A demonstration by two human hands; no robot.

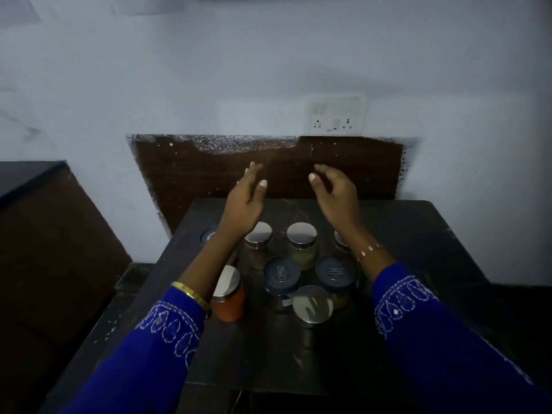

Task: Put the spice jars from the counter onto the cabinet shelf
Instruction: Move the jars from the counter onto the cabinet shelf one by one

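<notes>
Several spice jars stand grouped on the dark counter (418,234). An orange-filled jar (230,297) with a steel lid is at the front left, a steel-lidded jar (258,240) and a green-filled one (302,243) stand behind, two dark-lidded jars (281,277) (336,273) are in the middle, and a steel-lidded jar (312,304) is nearest me. Two more jars are partly hidden under my wrists. My left hand (245,201) and my right hand (334,198) hover above the back of the group, palms facing each other, fingers relaxed, holding nothing.
A brown panel (179,171) lines the wall behind the counter, with a white socket plate (334,115) above it. A dark brown cabinet (44,249) stands to the left, lower than the wall panel. Bare counter lies to the right of the jars.
</notes>
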